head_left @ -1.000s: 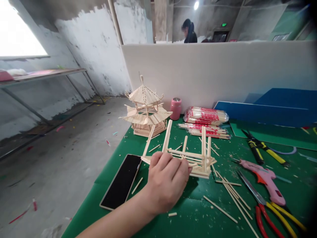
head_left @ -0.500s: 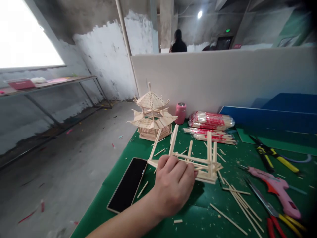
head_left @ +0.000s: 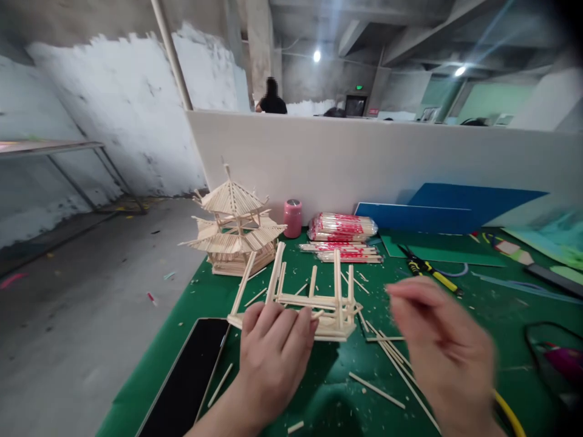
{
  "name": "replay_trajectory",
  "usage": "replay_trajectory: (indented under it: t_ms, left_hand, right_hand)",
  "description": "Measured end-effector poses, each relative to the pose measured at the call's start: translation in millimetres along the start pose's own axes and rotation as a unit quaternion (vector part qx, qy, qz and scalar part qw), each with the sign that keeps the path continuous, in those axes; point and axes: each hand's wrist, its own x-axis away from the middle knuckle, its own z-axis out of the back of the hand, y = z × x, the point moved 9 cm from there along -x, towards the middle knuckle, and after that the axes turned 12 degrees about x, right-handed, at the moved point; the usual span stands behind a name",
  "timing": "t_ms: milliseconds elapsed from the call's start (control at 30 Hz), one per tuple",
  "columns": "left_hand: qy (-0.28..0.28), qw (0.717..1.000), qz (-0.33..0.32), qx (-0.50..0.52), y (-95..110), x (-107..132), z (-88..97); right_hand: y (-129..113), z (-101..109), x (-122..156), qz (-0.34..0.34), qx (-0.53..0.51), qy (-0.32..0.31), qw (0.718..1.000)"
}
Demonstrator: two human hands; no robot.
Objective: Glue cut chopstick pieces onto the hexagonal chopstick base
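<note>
My left hand (head_left: 276, 358) is closed on the near side of a small frame of wooden sticks (head_left: 337, 288), with several upright posts rising from its base. The fingers and palm hide part of that near edge. To the right of the frame, apart from it, my right hand (head_left: 441, 352) is raised over the table, its fingers curled and blurred by motion. Whether it holds anything cannot be made out. Beyond the frame, to the left, stands a stick-built pagoda model (head_left: 232, 237) with two tiers of roof. Loose sticks (head_left: 377, 390) lie between my hands and beyond.
A phone (head_left: 184, 376) lies on the green tabletop (head_left: 150, 364) at left. A pink bottle (head_left: 293, 218) and plastic-wrapped stick bundles (head_left: 341, 227) stand before a white partition (head_left: 255, 145). Yellow-black pliers (head_left: 426, 267) lie at right. A person (head_left: 272, 100) is behind the partition.
My right hand has come into view at the right, over where the glue gun and scissors showed. The view has swung right. My left hand keeps its hold on the stick frame.
</note>
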Motion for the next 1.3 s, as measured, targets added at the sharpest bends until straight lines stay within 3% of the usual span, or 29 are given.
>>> replay_trajectory:
  t_ms: [133, 333, 633, 800, 967, 1100, 1300]
  left_hand:
    - [0.004, 1.000, -0.006, 0.002, 0.6, -0.8, 0.6]
    - [0.004, 1.000, 0.003, 0.019, -2.5, 2.5, -0.1]
    - [0.002, 1.000, 0.008, 0.014, 0.8, 6.0, 1.4]
    - [0.023, 1.000, 0.000, 0.009, 1.1, 5.6, 3.0]
    - [0.005, 1.000, -0.022, 0.021, 5.6, 11.6, 0.8]
    - [-0.023, 1.000, -0.020, -0.002, 10.1, 15.8, -3.4]
    - [-0.012, 0.999, -0.010, -0.044, 16.9, 18.4, -0.6]
  right_hand:
    - [-1.4, -45.9, -8.9, 0.010, 0.001, -0.109, 0.994]
    - [-15.7, -68.9, -1.3, 0.054, -0.013, -0.173, 0.983]
    - [-17.7, -75.6, 1.3, 0.027, -0.065, -0.199, 0.977]
    - [8.7, -64.1, 5.2, -0.057, -0.108, -0.152, 0.981]
    - [28.7, -65.8, 11.6, -0.116, -0.116, -0.154, 0.974]
    - [32.8, -66.6, 11.7, -0.125, -0.125, -0.152, 0.972]
    - [32.1, -64.9, 13.8, -0.118, -0.138, -0.151, 0.972]
